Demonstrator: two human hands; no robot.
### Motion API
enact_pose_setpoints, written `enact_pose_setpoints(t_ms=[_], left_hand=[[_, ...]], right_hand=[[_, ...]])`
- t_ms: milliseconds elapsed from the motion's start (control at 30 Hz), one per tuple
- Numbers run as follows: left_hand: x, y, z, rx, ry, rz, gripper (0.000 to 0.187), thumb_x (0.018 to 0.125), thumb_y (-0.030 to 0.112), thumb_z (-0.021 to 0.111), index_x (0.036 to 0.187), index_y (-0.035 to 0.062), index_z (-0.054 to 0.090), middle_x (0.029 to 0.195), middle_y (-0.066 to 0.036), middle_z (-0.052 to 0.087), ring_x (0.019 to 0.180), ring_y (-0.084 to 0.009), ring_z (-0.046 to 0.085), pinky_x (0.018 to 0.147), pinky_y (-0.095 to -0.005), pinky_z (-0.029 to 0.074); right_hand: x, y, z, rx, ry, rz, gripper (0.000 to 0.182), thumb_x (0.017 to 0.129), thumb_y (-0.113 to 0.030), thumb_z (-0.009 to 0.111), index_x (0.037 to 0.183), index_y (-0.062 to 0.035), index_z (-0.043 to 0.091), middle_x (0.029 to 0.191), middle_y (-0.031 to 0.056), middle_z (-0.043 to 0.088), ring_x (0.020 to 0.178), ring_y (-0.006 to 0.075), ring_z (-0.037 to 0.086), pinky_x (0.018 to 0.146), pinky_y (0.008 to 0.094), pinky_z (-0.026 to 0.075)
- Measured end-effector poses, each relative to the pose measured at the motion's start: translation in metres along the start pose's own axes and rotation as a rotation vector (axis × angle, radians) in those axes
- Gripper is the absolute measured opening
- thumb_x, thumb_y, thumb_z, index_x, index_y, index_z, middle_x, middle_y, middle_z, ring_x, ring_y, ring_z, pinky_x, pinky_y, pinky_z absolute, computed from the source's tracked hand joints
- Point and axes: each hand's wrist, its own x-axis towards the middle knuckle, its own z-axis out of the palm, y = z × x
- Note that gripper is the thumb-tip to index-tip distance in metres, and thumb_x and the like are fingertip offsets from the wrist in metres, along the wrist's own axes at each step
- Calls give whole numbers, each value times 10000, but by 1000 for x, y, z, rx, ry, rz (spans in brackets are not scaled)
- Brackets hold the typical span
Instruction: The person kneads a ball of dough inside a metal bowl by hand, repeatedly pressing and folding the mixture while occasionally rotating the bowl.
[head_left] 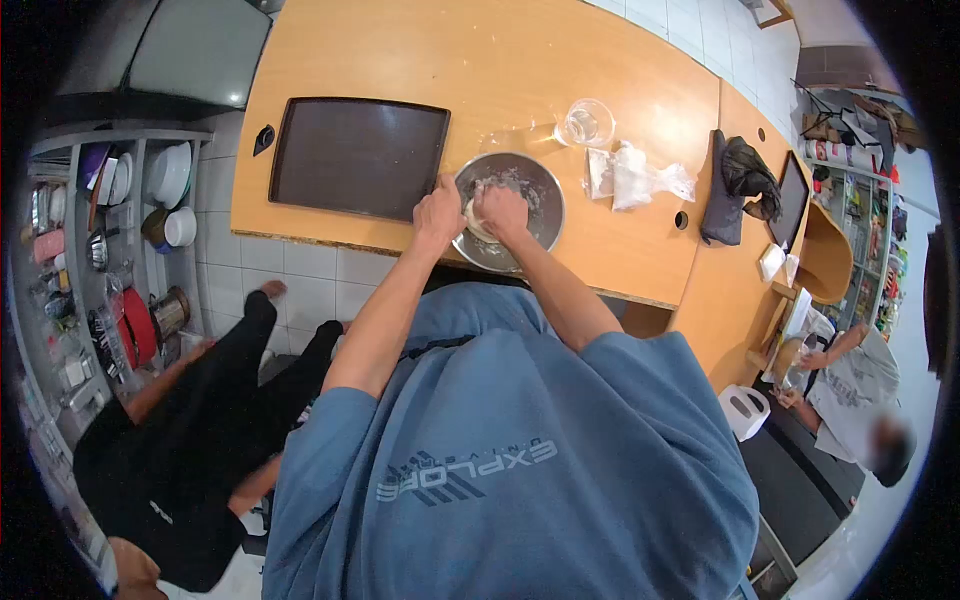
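A steel mixing bowl (548, 205) sits near the table's front edge, its inner wall smeared with white flour or dough bits. My left hand (437, 213) is closed at the bowl's left rim and grips it. Inside the bowl, my right hand (502, 210) is curled into a fist and presses on a pale lump of dough (480, 224). The fingers of that hand partly cover the dough. Beyond the bowl stands a clear cup (585, 122), and to its right lies a plastic bag of white powder (632, 176).
A dark baking tray (358, 158) lies left of the bowl. Farther right are a dark pouch (722, 190) and a black crumpled bag (750, 172). One person in black (190, 430) is at my left; another in a light shirt (860, 380) holds something at the right.
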Motion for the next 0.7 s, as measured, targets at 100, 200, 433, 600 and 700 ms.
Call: enact_pose_setpoints(t_ms=[100, 200, 433, 600, 700], left_hand=[[-1, 0, -2, -4, -4, -1, 493, 807, 81, 689, 1195, -59, 421, 965, -301, 708, 956, -456, 702, 826, -527, 571], [0, -3, -1, 6, -7, 3, 506, 815, 91, 680, 1223, -69, 428, 975, -304, 706, 962, -457, 701, 832, -522, 572], [-2, -3, -4, 5, -25, 5, 522, 832, 117, 679, 1247, -80, 430, 1004, -305, 703, 979, -453, 699, 850, -509, 574], [-1, -6, 1, -11, -14, 20, 597, 799, 137, 750, 1249, -67, 413, 1017, -299, 704, 986, -452, 698, 859, -506, 576], [3, -7, 3, -2, -29, 5, 627, 789, 152, 772, 1248, -62, 404, 1014, -294, 706, 987, -451, 698, 858, -510, 577]], right_hand=[[-1, 3, -1, 5, -16, 45, 635, 947, -563, 542, 1020, 38, 734, 914, 294, 719, 877, 434, 726, 802, 523, 575], [-7, 9, -20, -16, -95, 104, 681, 879, -596, 640, 1054, 57, 720, 1001, 297, 716, 942, 438, 717, 832, 508, 579], [-33, 21, -22, 19, 1, -95, 495, 795, -363, 754, 1109, 14, 688, 999, 266, 706, 927, 433, 694, 837, 519, 555], [-64, -1, 4, -90, 266, -247, 401, 751, -226, 741, 1088, -31, 645, 1143, 204, 573, 1122, 368, 540, 891, 507, 463], [-62, -5, 14, 13, 247, -310, 346, 783, -210, 703, 1061, -12, 641, 1161, 214, 584, 1107, 388, 553, 892, 521, 467]])
